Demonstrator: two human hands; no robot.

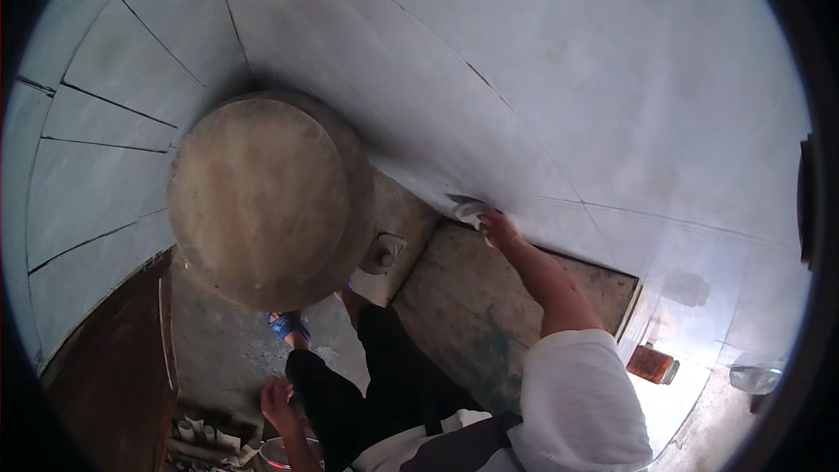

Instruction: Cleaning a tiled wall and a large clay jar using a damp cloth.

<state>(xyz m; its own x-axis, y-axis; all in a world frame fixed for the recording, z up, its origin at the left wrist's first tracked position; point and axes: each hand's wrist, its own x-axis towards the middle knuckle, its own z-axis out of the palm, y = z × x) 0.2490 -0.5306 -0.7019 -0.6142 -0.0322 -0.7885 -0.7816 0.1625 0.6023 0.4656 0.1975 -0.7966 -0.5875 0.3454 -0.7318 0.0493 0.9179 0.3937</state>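
My right hand (498, 229) is stretched out to the wall (524, 111), its fingers closed on a light-coloured cloth (470, 212) that touches the wall just above the edge of a worn wooden board (459, 288). My left hand (278, 400) hangs low beside my left leg, its fingers loosely bent; nothing is plainly seen in it. Just below it is a round metal-rimmed vessel (275, 451), partly hidden by my left forearm. In front of me stands a large round container with a flat brown top (262, 196), set in the corner against the walls.
A small round fitting (385, 255) sits on the ledge right of the round container. A dark brown panel (111, 367) stands at left. Rolled or broken pieces (203, 436) lie low at left. A jar with reddish contents (652, 365) and a glass bowl (755, 378) are at right.
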